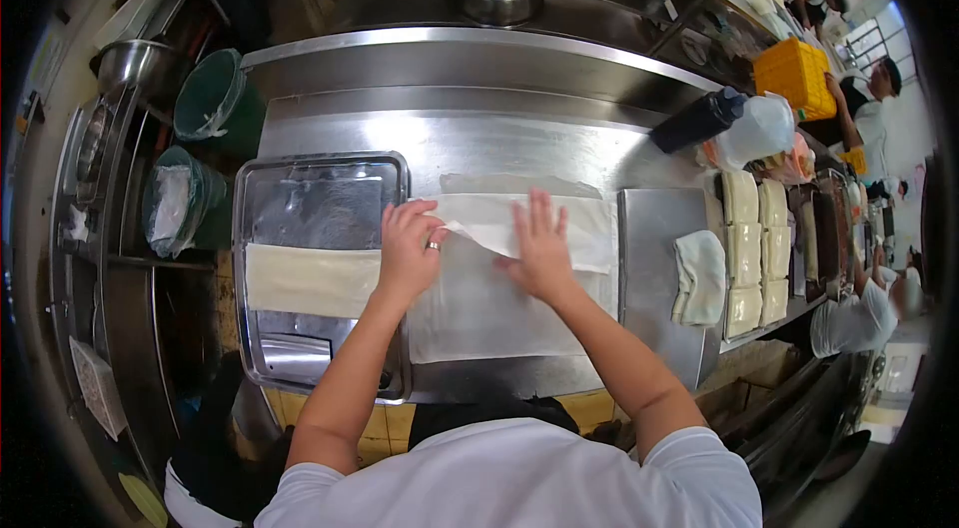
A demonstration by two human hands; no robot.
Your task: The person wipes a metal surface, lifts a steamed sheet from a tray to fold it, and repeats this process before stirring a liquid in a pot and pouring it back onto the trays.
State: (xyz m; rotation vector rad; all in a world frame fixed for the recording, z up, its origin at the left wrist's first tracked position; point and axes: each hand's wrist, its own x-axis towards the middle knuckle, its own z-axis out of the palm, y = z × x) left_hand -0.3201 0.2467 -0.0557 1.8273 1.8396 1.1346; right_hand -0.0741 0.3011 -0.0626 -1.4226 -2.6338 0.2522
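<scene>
A thin white sheet (pixel 479 313), cloth or paper, lies flat on the steel counter with its far part folded over. My left hand (pixel 410 246) pinches the left end of the fold, lifting a small corner of it. On top of the folded part, my right hand (pixel 542 250) is spread with its fingers apart, slightly blurred. To the left is a metal tray (pixel 403 178), its right rim close to my left hand. A pale flat rectangular slab (pixel 310 280) lies across the tray, and a shiny metal plate (pixel 296 358) rests near its front edge.
Right of the sheet, a folded towel (pixel 699 276) lies on a metal board (pixel 649 298). Beyond are stacks of pale wrapped blocks (pixel 744 253), a dark bottle (pixel 696 120) and a yellow crate (pixel 794 78). Green bins (pixel 220 103) stand left. Several people are at the right.
</scene>
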